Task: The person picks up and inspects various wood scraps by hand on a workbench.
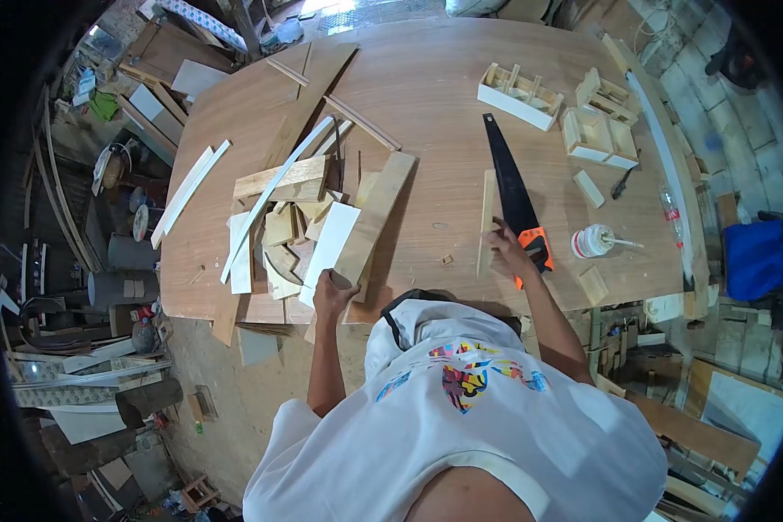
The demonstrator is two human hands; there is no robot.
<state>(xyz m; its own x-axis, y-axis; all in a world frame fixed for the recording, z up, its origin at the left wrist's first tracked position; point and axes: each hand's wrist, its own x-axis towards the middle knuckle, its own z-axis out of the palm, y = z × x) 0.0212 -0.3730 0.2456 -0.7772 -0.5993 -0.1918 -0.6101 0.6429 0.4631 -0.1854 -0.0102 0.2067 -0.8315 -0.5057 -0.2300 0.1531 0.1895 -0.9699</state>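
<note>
Left hand (333, 291) closes its grip on a plank (370, 222) at the plywood table's (435, 96) lower edge; right hand (506, 248) pinches a thin strip (486, 217) beside the saw (515, 196). Offcuts litter the centre-left; workshop clutter crowds the floor at the frame's left.

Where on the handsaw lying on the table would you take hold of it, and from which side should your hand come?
Grip the handsaw by its orange handle, at the near table edge beside the right hand. Come from the near side: the black blade points away across the table.
</note>
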